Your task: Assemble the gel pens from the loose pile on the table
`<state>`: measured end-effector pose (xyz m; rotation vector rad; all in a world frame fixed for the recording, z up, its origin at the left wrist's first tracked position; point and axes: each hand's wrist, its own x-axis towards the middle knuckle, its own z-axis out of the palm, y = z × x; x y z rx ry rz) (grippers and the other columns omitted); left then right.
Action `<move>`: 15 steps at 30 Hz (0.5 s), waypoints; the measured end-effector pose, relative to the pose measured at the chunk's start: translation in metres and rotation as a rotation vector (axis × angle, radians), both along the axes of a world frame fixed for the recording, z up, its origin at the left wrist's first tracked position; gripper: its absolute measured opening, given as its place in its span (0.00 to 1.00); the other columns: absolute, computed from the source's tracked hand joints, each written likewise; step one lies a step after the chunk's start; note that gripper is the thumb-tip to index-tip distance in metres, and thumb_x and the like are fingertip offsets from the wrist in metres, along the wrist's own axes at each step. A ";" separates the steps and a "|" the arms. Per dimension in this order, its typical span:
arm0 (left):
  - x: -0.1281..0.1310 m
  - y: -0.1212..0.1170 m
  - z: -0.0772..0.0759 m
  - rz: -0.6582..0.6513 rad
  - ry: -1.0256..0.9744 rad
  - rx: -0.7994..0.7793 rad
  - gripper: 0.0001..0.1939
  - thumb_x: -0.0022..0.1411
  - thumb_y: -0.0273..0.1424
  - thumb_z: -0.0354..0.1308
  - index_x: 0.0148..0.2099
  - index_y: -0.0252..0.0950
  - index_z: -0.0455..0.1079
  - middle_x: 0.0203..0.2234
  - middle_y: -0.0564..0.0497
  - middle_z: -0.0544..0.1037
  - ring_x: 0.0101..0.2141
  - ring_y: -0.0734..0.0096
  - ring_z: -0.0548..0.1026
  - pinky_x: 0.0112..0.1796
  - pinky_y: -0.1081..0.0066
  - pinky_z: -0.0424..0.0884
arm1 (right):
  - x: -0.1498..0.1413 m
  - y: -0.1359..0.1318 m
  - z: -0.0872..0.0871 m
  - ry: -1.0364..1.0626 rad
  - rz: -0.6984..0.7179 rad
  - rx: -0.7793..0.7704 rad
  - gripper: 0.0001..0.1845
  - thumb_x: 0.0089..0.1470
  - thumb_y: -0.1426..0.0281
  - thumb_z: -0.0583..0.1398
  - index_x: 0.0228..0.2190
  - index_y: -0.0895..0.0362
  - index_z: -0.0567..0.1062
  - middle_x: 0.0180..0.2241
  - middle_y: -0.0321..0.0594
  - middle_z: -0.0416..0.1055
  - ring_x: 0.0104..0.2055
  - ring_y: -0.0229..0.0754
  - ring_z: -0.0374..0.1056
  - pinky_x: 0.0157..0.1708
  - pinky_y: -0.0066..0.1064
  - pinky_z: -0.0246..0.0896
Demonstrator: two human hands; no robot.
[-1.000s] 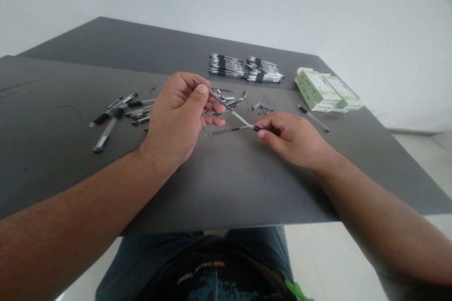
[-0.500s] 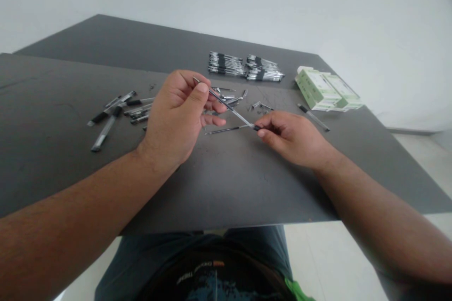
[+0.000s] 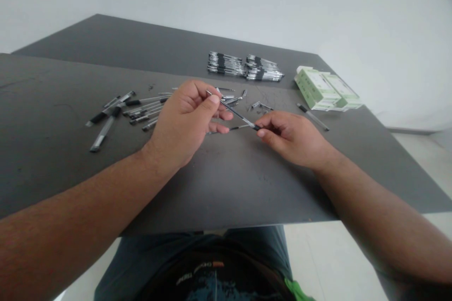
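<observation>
My left hand point(image 3: 189, 120) pinches a thin pen refill point(image 3: 237, 114) with dark ink between thumb and forefinger, its metal tip up and to the left. Slanting down to the right, the refill's other end meets the black grip end of a pen barrel point(image 3: 257, 127). My right hand point(image 3: 291, 138) has thumb and fingers closed on that barrel and hides most of it. Another refill point(image 3: 237, 128) lies on the table behind the held one, partly covered by my left fingers.
Loose pens point(image 3: 106, 127) and pen parts lie left of and behind my left hand. Two stacked groups of pens point(image 3: 226, 63) sit farther back. Green and white boxes point(image 3: 318, 89) stand at the right, near a single pen barrel point(image 3: 313, 117). Small caps point(image 3: 261, 106) lie behind my right hand.
My left hand has moved right and slightly down, toward my right hand. Less of the refill shows outside the barrel, as it has slid farther in. My right hand has stayed put.
</observation>
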<state>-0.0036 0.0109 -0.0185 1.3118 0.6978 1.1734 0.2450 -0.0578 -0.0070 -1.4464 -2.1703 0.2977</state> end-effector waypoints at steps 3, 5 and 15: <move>-0.001 -0.001 -0.005 -0.066 0.153 0.055 0.05 0.69 0.32 0.67 0.44 0.38 0.75 0.36 0.50 0.81 0.36 0.66 0.85 0.29 0.71 0.85 | -0.001 -0.001 -0.001 0.004 0.009 0.008 0.07 0.66 0.67 0.63 0.42 0.52 0.82 0.36 0.38 0.83 0.36 0.44 0.76 0.38 0.34 0.66; 0.000 -0.002 -0.011 -0.158 0.289 0.100 0.04 0.69 0.31 0.67 0.44 0.37 0.78 0.35 0.49 0.82 0.35 0.66 0.85 0.30 0.71 0.85 | -0.002 -0.001 -0.002 0.006 0.031 0.006 0.07 0.67 0.67 0.63 0.42 0.52 0.82 0.37 0.39 0.83 0.37 0.44 0.76 0.38 0.34 0.66; -0.011 -0.020 0.006 -0.161 0.149 0.096 0.10 0.55 0.24 0.65 0.39 0.41 0.72 0.31 0.54 0.75 0.25 0.73 0.73 0.25 0.72 0.73 | 0.002 0.005 -0.008 0.060 0.030 -0.016 0.06 0.66 0.69 0.63 0.41 0.52 0.81 0.38 0.39 0.83 0.38 0.44 0.76 0.40 0.34 0.67</move>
